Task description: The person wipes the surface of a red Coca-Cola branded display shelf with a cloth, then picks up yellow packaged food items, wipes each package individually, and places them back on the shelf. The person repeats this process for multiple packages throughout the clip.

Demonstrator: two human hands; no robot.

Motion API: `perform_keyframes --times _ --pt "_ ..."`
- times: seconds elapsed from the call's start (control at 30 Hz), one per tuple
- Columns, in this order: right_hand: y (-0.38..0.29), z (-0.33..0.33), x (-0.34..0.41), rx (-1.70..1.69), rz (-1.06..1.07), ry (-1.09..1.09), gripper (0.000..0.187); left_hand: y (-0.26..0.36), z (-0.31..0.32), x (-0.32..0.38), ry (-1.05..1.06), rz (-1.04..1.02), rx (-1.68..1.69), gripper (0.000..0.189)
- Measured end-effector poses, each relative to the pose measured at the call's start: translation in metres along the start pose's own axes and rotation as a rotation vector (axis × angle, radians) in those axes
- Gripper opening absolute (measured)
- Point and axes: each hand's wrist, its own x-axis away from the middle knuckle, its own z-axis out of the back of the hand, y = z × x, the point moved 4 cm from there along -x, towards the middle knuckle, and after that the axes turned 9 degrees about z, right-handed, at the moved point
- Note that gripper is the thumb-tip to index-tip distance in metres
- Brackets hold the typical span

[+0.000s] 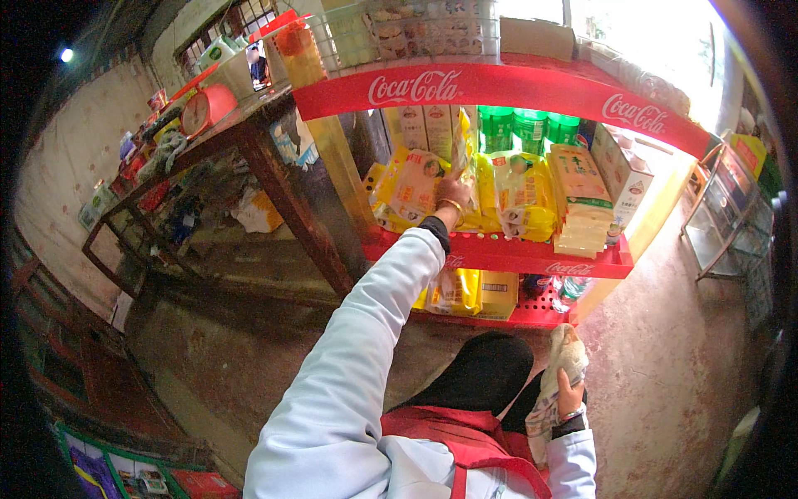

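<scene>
My left hand (453,190) reaches into the upper compartment of a red Coca-Cola shelf rack (499,92). Its fingers are closed on a yellow plastic food packet (462,138), which stands upright, edge towards me. On the left of that hand lies a stack of yellow packets (413,187); on the right is another yellow stack (517,190). Beside it, paler flat packets (581,193) hang over the shelf's front lip. Low at the right, by my knee, my right hand (568,396) grips a light, crumpled cloth (566,352).
Green canisters (528,130) and white cartons (623,168) stand on the same shelf. Below sit a carton (499,296) and more packets. A wire basket (430,31) tops the rack. Leftward is a cluttered wooden table (249,118); a metal stand (726,206) is at right.
</scene>
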Motion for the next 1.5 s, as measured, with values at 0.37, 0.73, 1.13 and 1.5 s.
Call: perform_keyframes --times 0.37,0.73,1.13,1.5 --pt "0.000 -0.004 -0.002 -0.014 -0.010 -0.044 0.034 -0.049 -0.011 0.025 0.049 0.233 0.438 0.061" --pt "0.012 0.013 0.008 0.065 -0.044 0.029 0.031 -0.045 -0.050 0.045 0.056 0.274 0.619 0.085" --pt "0.008 -0.018 -0.008 -0.008 0.008 -0.052 0.030 -0.153 -0.006 -0.022 -0.096 0.485 0.834 0.039" --pt "0.017 0.004 0.001 0.044 -0.035 -0.056 0.030 -0.053 0.006 0.041 -0.402 0.754 1.400 0.035"
